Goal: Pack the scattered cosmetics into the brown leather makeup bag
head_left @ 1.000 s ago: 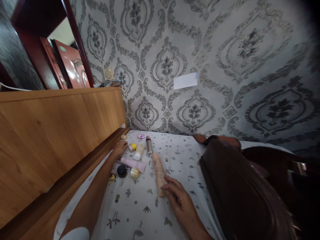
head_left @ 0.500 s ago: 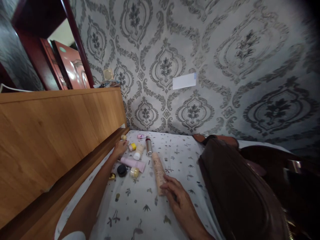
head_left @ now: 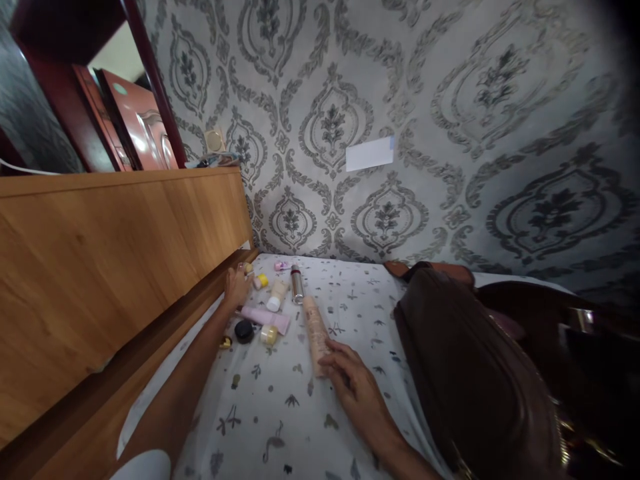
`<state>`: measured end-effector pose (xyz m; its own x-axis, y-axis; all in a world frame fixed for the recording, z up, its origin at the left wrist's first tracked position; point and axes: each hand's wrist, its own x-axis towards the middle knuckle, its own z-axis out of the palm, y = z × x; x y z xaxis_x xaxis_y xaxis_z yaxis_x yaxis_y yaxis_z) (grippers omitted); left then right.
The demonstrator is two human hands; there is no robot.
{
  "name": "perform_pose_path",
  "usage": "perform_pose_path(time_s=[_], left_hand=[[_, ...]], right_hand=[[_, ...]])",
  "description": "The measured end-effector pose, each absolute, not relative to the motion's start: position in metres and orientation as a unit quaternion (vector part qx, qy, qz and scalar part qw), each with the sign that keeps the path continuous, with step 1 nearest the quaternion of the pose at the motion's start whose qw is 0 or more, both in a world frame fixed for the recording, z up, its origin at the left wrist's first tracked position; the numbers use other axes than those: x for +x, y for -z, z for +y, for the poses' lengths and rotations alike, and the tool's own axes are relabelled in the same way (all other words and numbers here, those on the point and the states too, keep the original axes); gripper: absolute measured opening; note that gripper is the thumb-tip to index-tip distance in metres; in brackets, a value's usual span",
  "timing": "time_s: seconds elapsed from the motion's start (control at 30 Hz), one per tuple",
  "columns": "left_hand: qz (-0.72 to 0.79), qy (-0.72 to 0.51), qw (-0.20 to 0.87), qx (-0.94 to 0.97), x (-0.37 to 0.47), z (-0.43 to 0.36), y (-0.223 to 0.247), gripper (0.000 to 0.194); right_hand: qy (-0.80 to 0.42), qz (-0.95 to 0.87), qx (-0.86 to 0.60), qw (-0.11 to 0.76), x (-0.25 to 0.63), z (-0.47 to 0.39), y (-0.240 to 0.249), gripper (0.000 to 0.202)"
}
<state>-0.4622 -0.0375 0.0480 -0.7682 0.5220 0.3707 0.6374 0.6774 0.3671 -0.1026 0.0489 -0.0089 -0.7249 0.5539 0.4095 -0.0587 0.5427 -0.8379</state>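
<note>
My left hand (head_left: 237, 288) reaches to the far left edge of the white patterned sheet, its fingertips at a small yellowish jar (head_left: 247, 268); whether they grip it is too small to tell. My right hand (head_left: 350, 380) rests with loosely bent fingers touching the lower end of a long beige tube (head_left: 316, 337), which lies on the sheet. Between the hands lie a pink tube (head_left: 265, 319), a black jar (head_left: 244, 331), a pale yellow jar (head_left: 269, 335), a cream tube with a white cap (head_left: 277, 295), a silver bottle (head_left: 297, 285) and a yellow-lidded jar (head_left: 261, 281).
A brown leather bag (head_left: 465, 373) fills the right side. Along the left runs a wooden panel (head_left: 125, 247). Behind the sheet (head_left: 300, 427) stands a patterned wall (head_left: 330, 200). A small pink item (head_left: 281, 266) lies near the wall, and a gold piece (head_left: 225, 343) beside my left forearm.
My left hand has moved slightly forward and left, to the small jar at the edge. My right hand stays at the beige tube. The view has shifted a little.
</note>
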Motion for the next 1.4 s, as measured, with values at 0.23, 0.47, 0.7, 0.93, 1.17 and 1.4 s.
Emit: perform_pose_path(time_s=[0.23,0.47,0.7,0.93,1.17,1.4], left_hand=[[-0.847,0.43,0.097,-0.297,-0.459,-0.052,-0.06,0.013],[-0.732,0.623,-0.027,-0.277,-0.433,-0.066,-0.06,0.016],[-0.616,0.724,-0.156,-0.268,-0.391,-0.082,-0.054,0.037],[-0.547,0.735,-0.262,-0.303,-0.336,-0.075,-0.052,0.05],[-0.596,0.649,-0.224,-0.417,-0.275,-0.073,-0.049,0.031],[-0.648,0.529,-0.169,-0.521,-0.241,-0.08,-0.048,0.021]], right_hand=[[-0.453,-0.815,-0.148,0.328,-0.103,0.05,0.007,0.025],[-0.468,-0.805,-0.143,0.336,-0.104,0.051,0.011,0.025],[-0.514,-0.789,-0.115,0.317,-0.103,0.046,0.006,0.026],[-0.531,-0.762,-0.115,0.353,-0.104,0.044,0.005,0.026],[-0.551,-0.755,-0.138,0.327,-0.099,0.041,-0.011,0.033],[-0.645,-0.67,-0.138,0.342,-0.103,0.04,-0.014,0.046]])
